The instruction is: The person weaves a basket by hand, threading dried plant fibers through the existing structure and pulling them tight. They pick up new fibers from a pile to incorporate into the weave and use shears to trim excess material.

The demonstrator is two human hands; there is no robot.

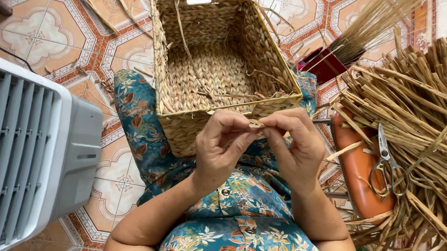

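Note:
A rectangular woven straw basket [210,65] rests on my lap, open side up, its near rim toward me. Both hands are raised just in front of that near rim. My left hand [221,150] and my right hand [294,145] pinch a short tan straw strand [256,123] between their fingertips, thumbs and forefingers meeting at the middle. Loose strand ends stick out along the basket's rim and inside walls. My lap is covered by blue floral cloth [240,220].
A grey-white fan or cooler housing [32,153] stands at the left. A big heap of dried straw strips [411,127] lies at the right, with metal scissors [388,166] on an orange stool [355,169]. A broom [355,36] and a red object lie behind, on patterned tile floor.

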